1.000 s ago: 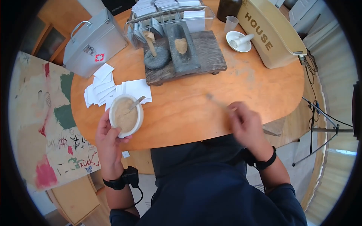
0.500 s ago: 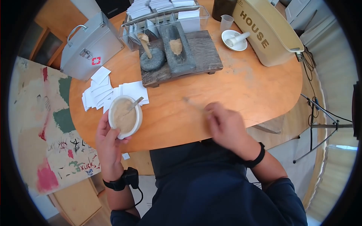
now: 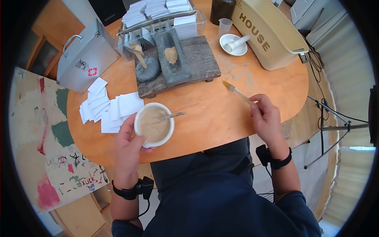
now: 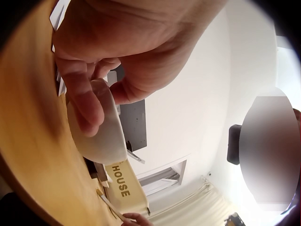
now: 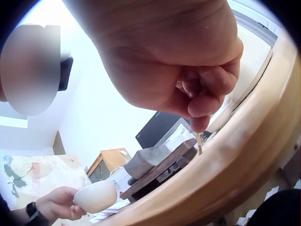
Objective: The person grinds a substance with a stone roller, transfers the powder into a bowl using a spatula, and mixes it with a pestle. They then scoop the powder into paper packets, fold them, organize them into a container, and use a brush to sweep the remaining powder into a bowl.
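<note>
A white bowl (image 3: 154,125) of tan powder, with a metal spoon (image 3: 172,115) leaning in it, is held at its left side by my left hand (image 3: 130,149). The left wrist view shows fingers curled along the outside of the bowl (image 4: 96,127). My right hand (image 3: 267,118) pinches a thin brush (image 3: 239,93) by its handle, its yellowish tip pointing up and left over the table. In the right wrist view the right hand (image 5: 178,61) has its fingers curled, with a bit of the brush showing below the fingertips.
Behind the bowl lie white paper packets (image 3: 98,100). A stone trough (image 3: 172,59) and round stone (image 3: 148,70) sit on a dark wooden board (image 3: 201,59). Further back are a metal case (image 3: 87,59), a packet rack (image 3: 160,23), a dish with pestle (image 3: 233,44) and a HOUSE bin (image 3: 268,35).
The left hand has carried the bowl rightward, away from the packets. The right hand swept left with the brush, then came back right; the brush now shows sharply. The head view has shifted slightly.
</note>
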The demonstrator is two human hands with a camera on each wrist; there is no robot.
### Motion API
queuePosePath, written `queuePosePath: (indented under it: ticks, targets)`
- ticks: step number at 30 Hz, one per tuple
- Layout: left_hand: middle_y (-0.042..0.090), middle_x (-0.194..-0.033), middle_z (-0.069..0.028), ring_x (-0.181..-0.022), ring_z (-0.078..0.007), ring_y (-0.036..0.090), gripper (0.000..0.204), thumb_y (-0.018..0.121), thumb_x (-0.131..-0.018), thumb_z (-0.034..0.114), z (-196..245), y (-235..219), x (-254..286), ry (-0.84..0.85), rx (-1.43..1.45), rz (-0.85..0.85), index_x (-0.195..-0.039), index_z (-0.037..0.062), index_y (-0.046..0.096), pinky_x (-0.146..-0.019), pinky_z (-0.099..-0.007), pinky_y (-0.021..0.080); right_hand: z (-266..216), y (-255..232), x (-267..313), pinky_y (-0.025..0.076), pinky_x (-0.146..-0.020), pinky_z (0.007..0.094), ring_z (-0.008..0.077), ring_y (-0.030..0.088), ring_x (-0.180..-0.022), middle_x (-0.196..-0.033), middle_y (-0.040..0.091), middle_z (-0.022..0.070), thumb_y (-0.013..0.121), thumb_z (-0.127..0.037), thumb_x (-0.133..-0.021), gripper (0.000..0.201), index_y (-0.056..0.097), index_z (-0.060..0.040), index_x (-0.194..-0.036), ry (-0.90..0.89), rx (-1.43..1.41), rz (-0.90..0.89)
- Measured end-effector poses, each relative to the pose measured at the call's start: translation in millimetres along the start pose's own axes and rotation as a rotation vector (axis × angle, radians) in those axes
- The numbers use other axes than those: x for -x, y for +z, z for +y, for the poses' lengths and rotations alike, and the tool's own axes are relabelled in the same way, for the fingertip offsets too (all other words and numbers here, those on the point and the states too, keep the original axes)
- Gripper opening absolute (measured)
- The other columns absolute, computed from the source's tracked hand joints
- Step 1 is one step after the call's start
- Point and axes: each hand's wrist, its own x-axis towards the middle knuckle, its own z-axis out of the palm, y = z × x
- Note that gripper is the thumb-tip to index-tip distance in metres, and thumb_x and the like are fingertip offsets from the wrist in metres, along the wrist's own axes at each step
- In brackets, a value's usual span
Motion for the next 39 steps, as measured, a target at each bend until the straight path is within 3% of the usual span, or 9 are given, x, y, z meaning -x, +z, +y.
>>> queuePosePath:
  ticks: [6, 12, 14, 18, 23, 25, 32, 36, 39]
  targets:
    - [0.058, -0.127, -0.0136, -0.080, -0.0170, 0.070, 0.058, 0.047, -0.080, -0.005, 2, 32, -11, 0.004, -0.071, -0.043, -0.138, -0.0013, 0.046, -0.055, -0.0218, 0.057, 1, -5, 5, 0.046, -0.053, 0.0318, 0.0262, 0.058, -0.054, -0.063, 0.058, 0.0128, 0.060, -0.002, -0.088, 0.014, 0.060, -0.0057, -0.101, -0.200, -0.065, -0.109]
    - [0.059, -0.125, -0.0134, -0.076, -0.0171, 0.070, 0.056, 0.048, -0.081, -0.005, -2, 48, -21, -0.013, -0.084, -0.092, -0.137, -0.0018, 0.047, -0.054, -0.0211, 0.057, 13, -21, 2, 0.048, -0.057, 0.0373, 0.0306, 0.062, -0.060, -0.065, 0.060, 0.0138, 0.061, -0.002, -0.087, 0.015, 0.061, -0.0073, -0.101, 0.001, -0.086, 0.009]
    - [0.059, -0.124, -0.0133, -0.075, -0.0171, 0.070, 0.056, 0.048, -0.081, -0.005, -2, 54, -23, -0.022, -0.092, -0.098, -0.137, -0.0019, 0.047, -0.054, -0.0208, 0.056, 14, -21, 6, 0.047, -0.055, 0.0358, 0.0280, 0.060, -0.056, -0.064, 0.060, 0.0132, 0.060, -0.002, -0.087, 0.016, 0.062, -0.0071, -0.101, -0.230, -0.089, -0.120]
    - [0.060, -0.122, -0.0131, -0.071, -0.0168, 0.070, 0.055, 0.048, -0.081, -0.005, -4, 61, -28, -0.026, -0.112, -0.097, -0.136, -0.0020, 0.047, -0.053, -0.0207, 0.056, 25, -34, -5, 0.048, -0.057, 0.0338, 0.0269, 0.062, -0.059, -0.066, 0.061, 0.0128, 0.061, -0.003, -0.087, 0.015, 0.062, -0.0081, -0.101, 0.032, -0.020, -0.004]
    - [0.060, -0.122, -0.0128, -0.071, -0.0166, 0.070, 0.055, 0.047, -0.081, -0.005, -3, 69, -34, -0.028, -0.131, -0.119, -0.136, -0.0021, 0.048, -0.054, -0.0204, 0.056, 33, -51, -7, 0.046, -0.057, 0.0327, 0.0237, 0.060, -0.057, -0.063, 0.060, 0.0109, 0.059, -0.002, -0.088, 0.014, 0.061, -0.0071, -0.102, -0.128, -0.186, -0.177]
    - [0.060, -0.122, -0.0125, -0.072, -0.0166, 0.070, 0.055, 0.047, -0.081, -0.005, -2, 74, -35, -0.022, -0.126, -0.117, -0.136, -0.0019, 0.048, -0.055, -0.0203, 0.056, 37, -56, -15, 0.045, -0.057, 0.0306, 0.0205, 0.058, -0.057, -0.064, 0.060, 0.0094, 0.059, -0.001, -0.089, 0.014, 0.061, -0.0059, -0.102, -0.162, 0.104, -0.147]
    - [0.057, -0.124, -0.0116, -0.083, -0.0171, 0.070, 0.056, 0.048, -0.082, -0.006, -2, 84, -42, -0.038, -0.134, -0.195, -0.138, 0.0005, 0.046, -0.060, -0.0222, 0.058, 55, -74, -18, 0.042, -0.060, 0.0249, 0.0095, 0.053, -0.063, -0.066, 0.056, 0.0017, 0.056, 0.002, -0.091, 0.014, 0.059, -0.0039, -0.103, -0.024, -0.248, -0.263]
    - [0.056, -0.128, -0.0128, -0.091, -0.0180, 0.070, 0.058, 0.048, -0.083, -0.006, -3, 91, -46, -0.023, -0.162, -0.215, -0.140, 0.0006, 0.044, -0.063, -0.0226, 0.060, 53, -75, -26, 0.042, -0.059, 0.0254, 0.0111, 0.053, -0.062, -0.065, 0.055, 0.0026, 0.058, 0.001, -0.090, 0.011, 0.059, -0.0035, -0.100, -0.069, -0.051, -0.350]
    - [0.057, -0.129, -0.0123, -0.090, -0.0173, 0.069, 0.059, 0.048, -0.083, -0.007, -1, 97, -47, -0.013, -0.160, -0.217, -0.141, 0.0002, 0.043, -0.061, -0.0214, 0.058, 58, -69, -33, 0.046, -0.058, 0.0352, 0.0278, 0.060, -0.060, -0.065, 0.060, 0.0114, 0.063, -0.005, -0.087, 0.010, 0.061, -0.0057, -0.096, 0.007, -0.042, -0.113]
